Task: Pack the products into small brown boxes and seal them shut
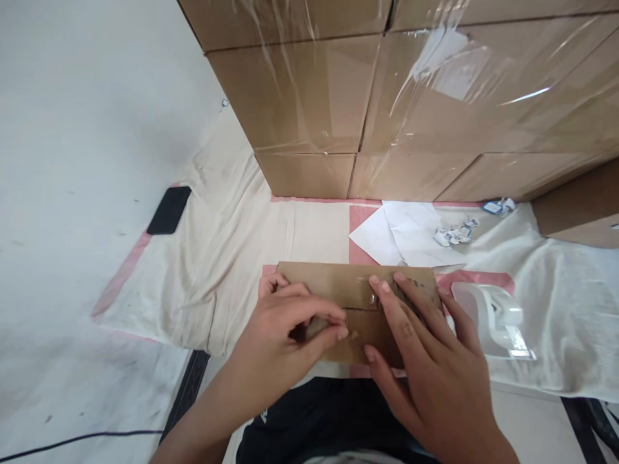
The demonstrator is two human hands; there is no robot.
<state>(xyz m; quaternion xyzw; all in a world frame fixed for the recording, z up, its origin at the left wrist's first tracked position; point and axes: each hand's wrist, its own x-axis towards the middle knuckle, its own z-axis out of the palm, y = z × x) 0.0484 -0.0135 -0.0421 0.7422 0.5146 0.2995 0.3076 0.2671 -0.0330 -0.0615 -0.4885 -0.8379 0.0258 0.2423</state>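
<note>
A small brown cardboard box [319, 277] lies in front of me, its two top flaps meeting at a seam. My left hand [290, 322] is over the box's left part, thumb and forefinger closed in a pinch close to the seam; whatever they hold, if anything, is too small to make out. A shiny patch of clear tape [374, 300] shows on the seam beside my right fingers. My right hand [420, 341] is open, its fingers spread and resting on the right part of the box.
A clear tape dispenser [498, 319] stands right of the box. White papers [411, 232] and crumpled scraps [456, 233] lie behind it. A black phone [169, 210] rests on the cloth at left. Plastic-wrapped stacked cartons [300, 96] rise at the back.
</note>
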